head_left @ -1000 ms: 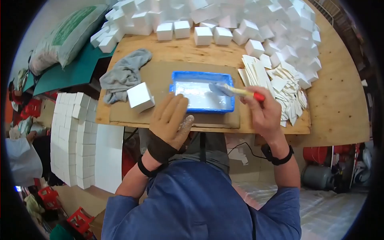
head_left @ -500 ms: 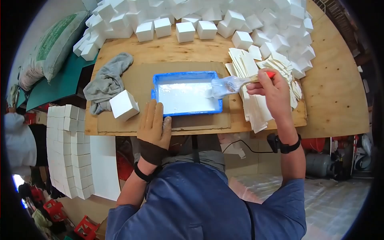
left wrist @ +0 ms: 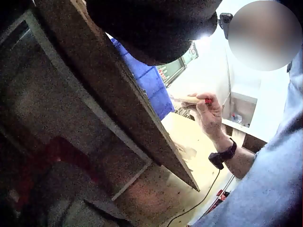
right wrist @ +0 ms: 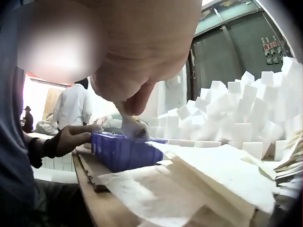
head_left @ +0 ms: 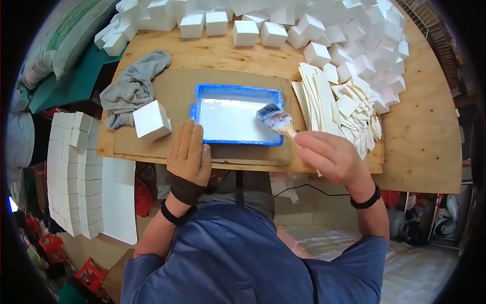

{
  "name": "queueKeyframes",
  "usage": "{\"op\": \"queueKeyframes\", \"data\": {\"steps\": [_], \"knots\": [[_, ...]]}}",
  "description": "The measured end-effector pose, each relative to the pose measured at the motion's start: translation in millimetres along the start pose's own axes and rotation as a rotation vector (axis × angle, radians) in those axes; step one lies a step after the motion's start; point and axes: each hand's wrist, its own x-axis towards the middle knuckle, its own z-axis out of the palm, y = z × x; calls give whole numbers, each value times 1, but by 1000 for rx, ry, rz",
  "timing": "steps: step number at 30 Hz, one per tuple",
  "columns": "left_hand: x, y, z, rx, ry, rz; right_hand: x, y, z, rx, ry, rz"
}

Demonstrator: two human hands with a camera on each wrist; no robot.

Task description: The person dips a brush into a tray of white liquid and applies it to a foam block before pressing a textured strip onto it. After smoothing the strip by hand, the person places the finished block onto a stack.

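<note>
In the head view a blue tray (head_left: 238, 143) holds milky white liquid. My right hand (head_left: 331, 157) grips a paintbrush (head_left: 279, 121) by its handle, back of the hand up. The brush's dark, wet bristles are over the tray's right side, and its whitened neck crosses the rim. My left hand (head_left: 190, 154), in a tan glove, lies with straight fingers at the tray's front left corner, its fingertips right by the wall. A white block (head_left: 152, 121) stands just left of those fingertips. From the left wrist, the brush's red handle end (left wrist: 208, 101) shows above my right hand.
A grey cloth (head_left: 132, 86) lies behind the white block. Right of the tray are stacked cream sheets (head_left: 316, 96) and a heap of small pieces (head_left: 357, 119). Many white blocks (head_left: 273, 34) line the table's back. A brown cardboard sheet (head_left: 152, 152) lies under the tray.
The brush moved from over the tray out to the right past the rim, then back over the tray's right side. My right hand has turned back-up and come nearer. The left hand stays by the tray.
</note>
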Motion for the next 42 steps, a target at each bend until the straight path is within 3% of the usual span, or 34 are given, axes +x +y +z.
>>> {"op": "queueKeyframes", "data": {"steps": [7, 10, 11, 14, 15, 17, 21, 26, 34, 38, 41, 42], "knots": [[-1, -3, 2, 9, 13, 25, -28, -17, -18, -38, -25, -46], [-1, -5, 5, -16, 39, 36, -50, -16, -19, 98, 91, 194], [-1, -6, 4, -33, 46, 45, -45, -16, -17, 108, 92, 178], [0, -5, 2, -39, 51, 33, -29, -28, -11, 490, 457, 572], [1, -4, 3, -55, 51, 34, -23, -30, -6, 484, 460, 578], [0, -3, 5, -53, 50, 38, -9, -25, 10, 748, 642, 827], [-1, -3, 5, -32, 45, 38, -17, -9, 42, 896, 656, 918], [-2, -5, 2, -29, 31, 29, -33, -10, 25, 794, 655, 879], [0, -6, 1, -82, 36, 32, -24, -10, -19, 691, 498, 772], [0, -5, -1, -108, 35, 30, 3, -13, -16, 741, 598, 882], [3, -4, -3, -126, 23, 36, 20, -9, 3, 788, 628, 1144], [4, -4, -4, -132, 11, 33, 16, -7, 5, 790, 629, 1143]]}}
